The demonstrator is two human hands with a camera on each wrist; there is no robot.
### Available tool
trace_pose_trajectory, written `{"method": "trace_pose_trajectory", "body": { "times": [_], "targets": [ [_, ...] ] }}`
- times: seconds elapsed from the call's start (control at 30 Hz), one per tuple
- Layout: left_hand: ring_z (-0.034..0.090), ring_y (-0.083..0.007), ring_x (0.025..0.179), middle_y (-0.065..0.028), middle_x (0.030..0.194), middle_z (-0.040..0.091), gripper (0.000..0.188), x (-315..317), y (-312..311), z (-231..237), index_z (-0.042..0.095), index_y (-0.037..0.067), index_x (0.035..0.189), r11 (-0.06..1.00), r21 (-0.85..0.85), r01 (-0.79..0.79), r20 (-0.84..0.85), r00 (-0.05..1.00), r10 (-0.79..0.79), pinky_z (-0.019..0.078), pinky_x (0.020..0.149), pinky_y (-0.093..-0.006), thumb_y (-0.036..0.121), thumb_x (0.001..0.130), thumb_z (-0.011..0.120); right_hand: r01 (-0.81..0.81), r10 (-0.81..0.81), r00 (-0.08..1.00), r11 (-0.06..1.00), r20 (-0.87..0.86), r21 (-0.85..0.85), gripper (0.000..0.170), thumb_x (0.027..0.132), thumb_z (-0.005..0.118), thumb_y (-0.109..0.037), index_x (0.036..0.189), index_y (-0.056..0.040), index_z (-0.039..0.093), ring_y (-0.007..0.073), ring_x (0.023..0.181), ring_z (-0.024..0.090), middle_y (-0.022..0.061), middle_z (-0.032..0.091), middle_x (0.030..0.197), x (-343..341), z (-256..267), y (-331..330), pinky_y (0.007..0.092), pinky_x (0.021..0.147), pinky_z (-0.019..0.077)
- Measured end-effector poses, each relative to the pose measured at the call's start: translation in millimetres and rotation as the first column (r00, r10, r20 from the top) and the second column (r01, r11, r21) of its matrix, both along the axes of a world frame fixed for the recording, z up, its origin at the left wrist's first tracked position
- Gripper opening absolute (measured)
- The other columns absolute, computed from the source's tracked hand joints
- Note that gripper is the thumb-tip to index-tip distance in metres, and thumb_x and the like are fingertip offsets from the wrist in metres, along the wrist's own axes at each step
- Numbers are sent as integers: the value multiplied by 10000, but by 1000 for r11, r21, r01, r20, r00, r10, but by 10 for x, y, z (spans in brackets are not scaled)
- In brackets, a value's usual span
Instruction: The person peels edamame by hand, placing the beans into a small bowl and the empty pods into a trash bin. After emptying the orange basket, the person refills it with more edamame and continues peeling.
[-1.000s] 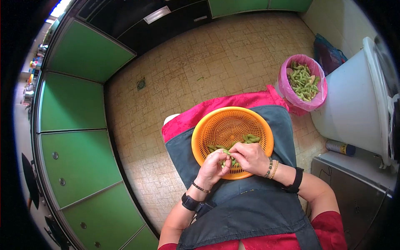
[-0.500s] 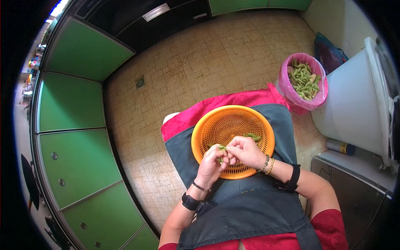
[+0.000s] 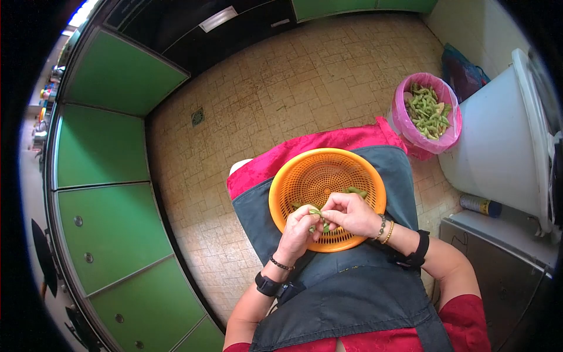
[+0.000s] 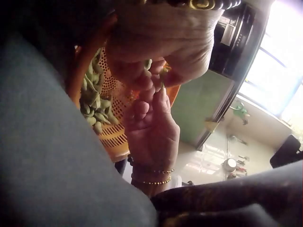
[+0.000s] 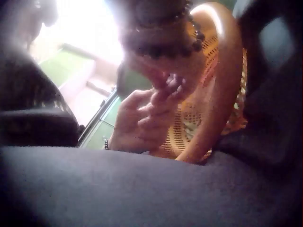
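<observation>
In the head view my left hand [image 3: 297,233] holds a green bean pod [image 3: 316,213] between curled fingers and thumb. The fingers of my right hand [image 3: 355,217] pinch the same pod from the other side, fingertips close together. Both hands are over the near half of an orange perforated basket [image 3: 327,152] on the lap. More green pods [image 4: 97,106] lie inside it, best seen in the left wrist view. In the right wrist view the fingers hide the pod.
A pail lined with a pink bag [image 3: 400,117], holding many pods, stands on the tiled floor [image 3: 246,100] ahead to the right. Beside it is a large white bin [image 3: 489,141]. A can [image 3: 481,205] lies at the right. Green cabinets [image 3: 102,146] line the left side.
Both hands have stayed together over the basket, with small finger movements on the pod. A second ago the right hand covered more of it; now more of the pod shows between the fingertips.
</observation>
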State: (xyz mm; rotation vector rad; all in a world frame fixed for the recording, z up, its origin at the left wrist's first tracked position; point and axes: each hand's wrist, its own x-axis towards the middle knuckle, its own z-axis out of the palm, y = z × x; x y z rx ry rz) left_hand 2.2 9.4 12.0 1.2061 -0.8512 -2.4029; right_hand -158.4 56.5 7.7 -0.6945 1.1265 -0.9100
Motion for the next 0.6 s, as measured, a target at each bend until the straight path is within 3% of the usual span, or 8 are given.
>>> {"method": "trace_pose_trajectory", "body": {
  "times": [0.2,0.5,0.6],
  "targets": [
    [430,-109,467,-45,618,509,117,17,-8,-54,502,45,782,998,-27,54,81,995,-51,321,419,-200,143,771,438,9,-18,986,998,-163,-56,54,848,538,-51,831,-4,556,66,645,576,31,605,758,62,34,53,193,569,480],
    [425,-115,445,-58,617,513,145,21,7,-77,497,39,779,998,59,0,-11,1000,1,290,378,-205,163,784,422,82,-85,995,995,-50,-57,94,833,532,-58,786,15,567,87,613,595,55,624,707,83,38,23,212,540,489],
    [426,-108,435,-53,622,517,157,11,10,-79,498,46,775,998,44,37,42,998,-39,278,362,-203,183,796,424,27,-35,992,998,-125,-65,105,824,529,-69,773,11,575,91,599,601,56,627,687,45,23,35,218,533,487]
  ]
}}
